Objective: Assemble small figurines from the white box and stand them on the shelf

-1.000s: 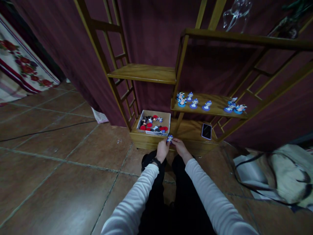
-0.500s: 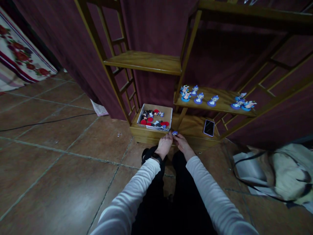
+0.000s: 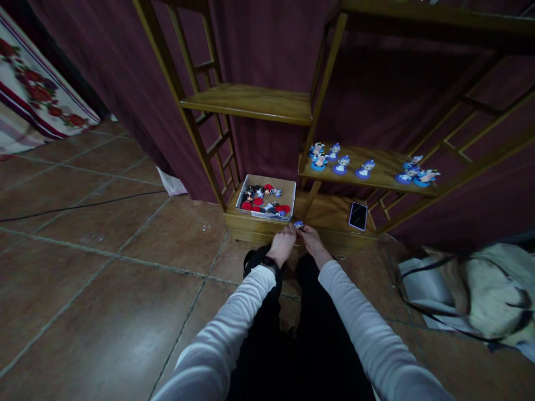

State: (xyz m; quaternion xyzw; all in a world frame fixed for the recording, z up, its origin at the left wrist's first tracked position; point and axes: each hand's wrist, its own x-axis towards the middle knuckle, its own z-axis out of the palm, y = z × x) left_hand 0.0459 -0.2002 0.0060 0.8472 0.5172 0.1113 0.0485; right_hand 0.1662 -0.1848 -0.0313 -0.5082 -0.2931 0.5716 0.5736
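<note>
Your left hand [image 3: 282, 245] and right hand [image 3: 310, 240] meet at the front edge of the lowest wooden shelf [image 3: 330, 214], both pinched on one small blue-and-white toy figurine [image 3: 298, 224] held between the fingertips, just beside the open cardboard box of red and dark small pieces [image 3: 266, 199]. The figurine looks light and rigid, probably moulded plastic, with thin upper parts that could snap if squeezed; its round base seems the safest place to grip, thumb and forefinger on opposite sides. It is too small and blurred here to tell which way its face points; its long axis appears roughly upright, base down towards your fingers, though you cannot be sure. Matching blue figurines [image 3: 343, 164] stand upright in a row on the middle shelf, well apart from your hands, with more at the right end [image 3: 416, 176]. A dark smartphone [image 3: 358, 215] lies flat on the lowest shelf to the right of your hands.
</note>
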